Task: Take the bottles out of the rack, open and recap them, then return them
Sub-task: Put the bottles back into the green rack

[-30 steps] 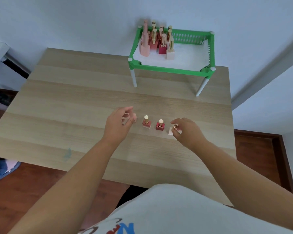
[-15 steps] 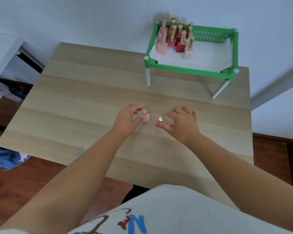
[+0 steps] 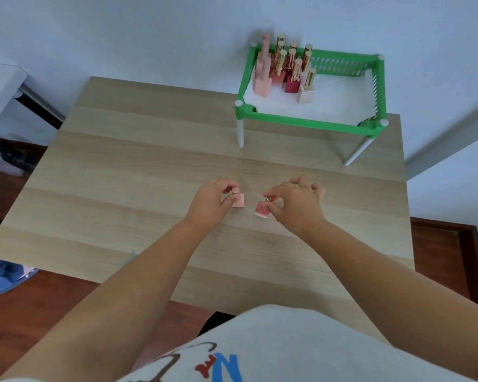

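Two small square bottles stand on the wooden table [image 3: 138, 188] in front of me. My left hand [image 3: 213, 202] pinches the pale pink bottle [image 3: 238, 200] by its pink cap, between thumb and fingers. My right hand [image 3: 295, 205] pinches the gold cap of the red bottle [image 3: 261, 210], which tilts slightly. Any other bottle behind my right hand is hidden. At the table's far right stands the green rack [image 3: 309, 124] on white legs, with several pink, red and cream bottles [image 3: 293, 84] with gold caps clustered in its back left corner.
The rack's right half shows bare white floor. A white desk [image 3: 0, 78] stands beyond the table's left edge, with cloth heaps on the brown floor [image 3: 3, 274] below. The wall runs close behind the rack.
My right hand left the rightmost bottle and came left to the red one. My left hand took hold of the pale pink bottle. The camera view shifted, so the rack appears further right.
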`<state>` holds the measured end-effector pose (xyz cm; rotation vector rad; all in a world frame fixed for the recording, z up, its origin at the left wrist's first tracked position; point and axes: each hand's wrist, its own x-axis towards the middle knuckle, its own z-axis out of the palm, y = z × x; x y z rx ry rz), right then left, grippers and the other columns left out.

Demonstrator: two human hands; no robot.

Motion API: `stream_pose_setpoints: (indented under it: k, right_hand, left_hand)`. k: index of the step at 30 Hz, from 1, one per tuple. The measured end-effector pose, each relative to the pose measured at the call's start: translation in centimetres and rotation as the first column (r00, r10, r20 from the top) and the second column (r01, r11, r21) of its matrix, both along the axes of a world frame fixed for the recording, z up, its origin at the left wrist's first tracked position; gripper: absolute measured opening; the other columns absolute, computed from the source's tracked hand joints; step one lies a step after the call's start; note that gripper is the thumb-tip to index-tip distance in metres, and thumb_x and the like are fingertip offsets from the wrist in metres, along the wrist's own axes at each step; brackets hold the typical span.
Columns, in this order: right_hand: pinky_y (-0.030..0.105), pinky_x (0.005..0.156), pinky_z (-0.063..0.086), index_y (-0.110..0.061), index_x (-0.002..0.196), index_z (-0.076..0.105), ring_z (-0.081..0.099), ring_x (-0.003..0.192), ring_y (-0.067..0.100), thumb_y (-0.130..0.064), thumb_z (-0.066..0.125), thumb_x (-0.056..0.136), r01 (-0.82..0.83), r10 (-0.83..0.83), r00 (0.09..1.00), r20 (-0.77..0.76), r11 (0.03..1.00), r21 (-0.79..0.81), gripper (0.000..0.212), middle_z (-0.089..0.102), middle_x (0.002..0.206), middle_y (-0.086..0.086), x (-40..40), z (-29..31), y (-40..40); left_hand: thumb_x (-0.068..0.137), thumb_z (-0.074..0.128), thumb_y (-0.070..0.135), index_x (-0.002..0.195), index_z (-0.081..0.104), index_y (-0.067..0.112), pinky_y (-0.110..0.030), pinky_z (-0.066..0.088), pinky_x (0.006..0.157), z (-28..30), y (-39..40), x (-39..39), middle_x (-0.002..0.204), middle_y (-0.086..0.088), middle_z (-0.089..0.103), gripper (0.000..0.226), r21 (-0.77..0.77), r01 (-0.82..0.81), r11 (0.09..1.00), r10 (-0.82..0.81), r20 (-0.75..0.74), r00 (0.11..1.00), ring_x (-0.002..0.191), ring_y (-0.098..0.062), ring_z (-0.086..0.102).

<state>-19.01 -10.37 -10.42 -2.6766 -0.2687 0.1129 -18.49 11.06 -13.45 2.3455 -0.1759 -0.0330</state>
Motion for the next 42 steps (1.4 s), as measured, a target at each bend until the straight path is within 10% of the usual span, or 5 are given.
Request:
stream_pose_setpoints:
  k: [6,16,30,36,42]
  right_hand:
    - [0.028,0.071,0.01,-0.043,0.101,0.067,0.038,0.103,0.009,-0.054,0.063,0.078,0.114,-0.122,0.992,0.045,0.982,0.154,0.026,0.064,0.086,-0.029,2.3,3.4,-1.7]
    - [0.032,0.085,0.019,-0.044,0.099,0.066,0.04,0.102,0.009,-0.051,0.067,0.077,0.197,-0.27,0.944,0.19,0.922,0.333,0.022,0.066,0.085,-0.023,9.7,10.8,-3.7]
    - [0.037,0.083,0.022,-0.038,0.102,0.067,0.041,0.106,0.02,-0.042,0.064,0.082,0.153,-0.177,0.963,0.201,0.98,0.129,0.021,0.069,0.09,-0.015,18.8,11.3,-2.6]
    - [0.04,0.087,0.026,-0.037,0.102,0.067,0.043,0.105,0.023,-0.042,0.063,0.082,0.132,-0.142,0.967,0.212,0.989,0.059,0.021,0.07,0.088,-0.012,21.0,9.8,-1.1]
    - [0.04,0.084,0.026,-0.036,0.103,0.067,0.044,0.102,0.024,-0.038,0.062,0.083,0.13,-0.132,0.958,0.254,0.991,0.024,0.021,0.07,0.089,-0.011,22.3,8.9,-0.5]
  left_hand:
    - [0.088,0.067,0.017,0.107,0.068,0.015,-0.025,0.05,0.083,3.3,0.0,2.3,0.1,0.001,0.068,0.019,-0.047,0.003,0.999,0.001,0.081,0.997,0.091,-0.014,0.063]
    - [0.091,0.063,0.016,0.11,0.065,0.019,-0.014,0.048,0.08,11.2,-2.2,9.9,0.101,0.008,0.067,0.019,-0.203,0.083,0.976,-0.03,0.25,0.968,0.092,-0.006,0.065]
    - [0.087,0.065,0.008,0.106,0.069,0.016,-0.002,0.043,0.077,11.3,-3.8,19.2,0.097,0.005,0.065,0.021,-0.09,0.087,0.992,-0.058,0.288,0.956,0.08,0.011,0.06]
    - [0.086,0.065,0.014,0.108,0.069,0.015,-0.036,0.052,0.093,10.3,-4.4,21.2,0.101,0.002,0.069,0.023,-0.002,0.118,0.993,-0.113,0.267,0.957,0.096,-0.015,0.065]
    - [0.085,0.068,0.012,0.116,0.066,0.019,-0.041,0.053,0.093,9.8,-4.3,22.2,0.105,0.002,0.072,0.032,-0.05,0.116,0.992,-0.101,0.229,0.968,0.098,-0.016,0.067]
